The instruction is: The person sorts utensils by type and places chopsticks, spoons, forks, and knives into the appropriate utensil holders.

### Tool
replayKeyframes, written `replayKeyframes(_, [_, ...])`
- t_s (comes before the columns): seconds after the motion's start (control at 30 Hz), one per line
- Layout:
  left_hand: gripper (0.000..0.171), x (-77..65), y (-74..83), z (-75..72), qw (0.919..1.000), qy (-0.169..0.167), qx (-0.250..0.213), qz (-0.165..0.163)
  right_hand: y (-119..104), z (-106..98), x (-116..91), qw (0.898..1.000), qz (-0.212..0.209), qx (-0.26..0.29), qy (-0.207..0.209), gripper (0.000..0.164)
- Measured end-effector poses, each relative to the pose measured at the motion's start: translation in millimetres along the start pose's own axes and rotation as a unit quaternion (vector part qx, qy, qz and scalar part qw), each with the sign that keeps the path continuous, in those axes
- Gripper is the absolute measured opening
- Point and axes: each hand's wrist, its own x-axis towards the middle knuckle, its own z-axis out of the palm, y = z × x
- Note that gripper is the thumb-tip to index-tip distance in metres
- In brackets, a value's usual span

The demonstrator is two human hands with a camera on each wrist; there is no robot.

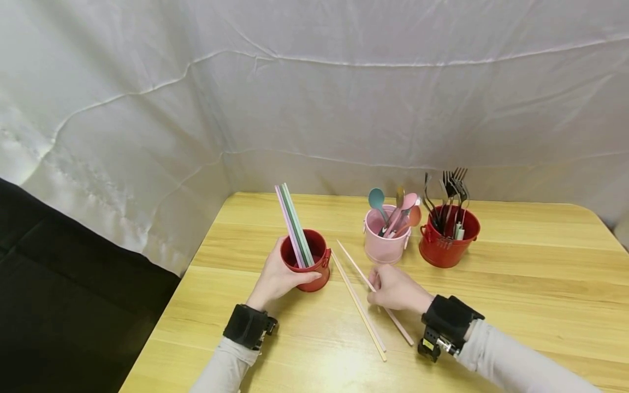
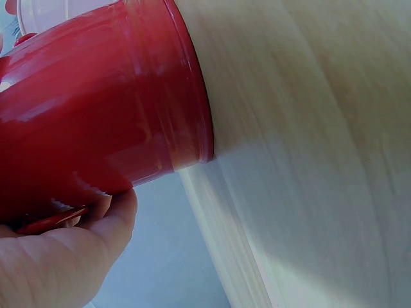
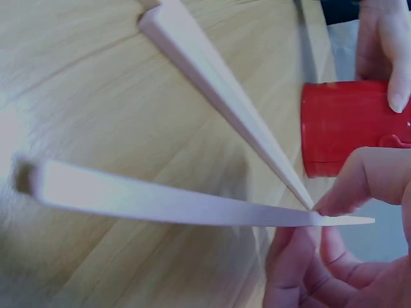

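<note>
My left hand [image 1: 277, 278] grips a red bucket [image 1: 320, 279] around its side, thumb across the front. Several chopsticks [image 1: 295, 226] in lilac, dark green and mint stand in it, leaning left. The left wrist view shows the bucket's base [image 2: 186, 96] at the wooden tabletop. My right hand [image 1: 397, 288] pinches a pale pink chopstick [image 1: 400, 327] between thumb and fingers; in the right wrist view this chopstick [image 3: 148, 199] runs past the fingertips. Left of it, another pink chopstick [image 1: 375, 335] and a yellowish one [image 1: 366, 323] lie side by side on the table.
A pink bucket [image 1: 385, 251] with several spoons stands beyond my right hand. Right of it is a second red bucket [image 1: 442, 254] holding several forks. White cloth [image 1: 393, 109] hangs behind the wooden table [image 1: 540, 273], and something black [image 1: 73, 305] lies off its left edge.
</note>
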Motion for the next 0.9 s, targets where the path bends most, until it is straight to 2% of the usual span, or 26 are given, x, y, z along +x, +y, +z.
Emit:
replayKeyframes(0.17, [0.087, -0.5, -0.2, 0.0, 1.0, 0.0, -0.003, 0.003, -1.0, -3.7, 3.3, 0.997, -0.046, 0.066, 0.014, 0.026])
replayKeyframes(0.33, [0.087, -0.7, -0.8, -0.3, 1.0, 0.0, -0.004, 0.004, -5.0, -5.7, 6.8, 0.992, -0.076, 0.096, 0.042, 0.024])
replayKeyframes(0.57, [0.086, 1.0, -1.4, -0.3, 1.0, 0.0, -0.004, 0.008, -14.9, -8.6, 14.9, 0.978, -0.13, 0.139, 0.088, 0.021])
replayKeyframes(0.9, [0.087, 0.3, 0.4, -0.5, 0.9999, -0.001, 0.001, 0.012, -39.4, -18.4, 20.6, 0.959, -0.147, 0.198, 0.139, 0.02])
